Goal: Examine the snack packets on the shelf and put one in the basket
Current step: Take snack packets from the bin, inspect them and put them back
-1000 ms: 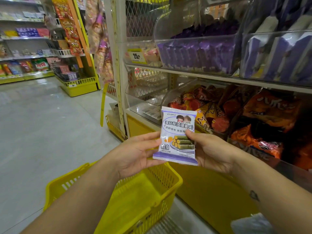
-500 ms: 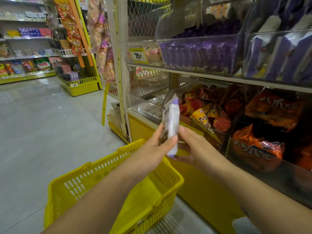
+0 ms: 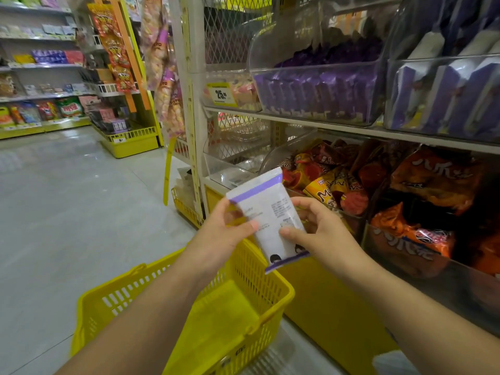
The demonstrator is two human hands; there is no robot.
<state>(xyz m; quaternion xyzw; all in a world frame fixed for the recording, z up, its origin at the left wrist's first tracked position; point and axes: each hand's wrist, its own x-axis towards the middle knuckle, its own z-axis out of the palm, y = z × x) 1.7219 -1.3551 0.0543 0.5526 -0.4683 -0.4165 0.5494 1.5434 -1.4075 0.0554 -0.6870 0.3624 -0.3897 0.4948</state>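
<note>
Since a moment ago, the snack packet [image 3: 266, 209] is turned over, so its white back with small print is now shown. On the shelf [image 3: 351, 129], purple packets [image 3: 319, 90] are kept in clear bins up high, and orange bags [image 3: 433, 174] are kept in bins lower down. A yellow basket [image 3: 254, 269] is seen under the hands. The packet is held tilted above it, with purple bands at both ends. It is pinched at its sides by the left hand [image 3: 221, 236] and the right hand [image 3: 322, 234].

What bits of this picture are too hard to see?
Head view:
- Packet: its front faces away; the print on its back is too small.
- Basket: the left arm covers part of its floor.
- Price tag: small print blurred.
- Purple packs: cut off by the right edge.
</note>
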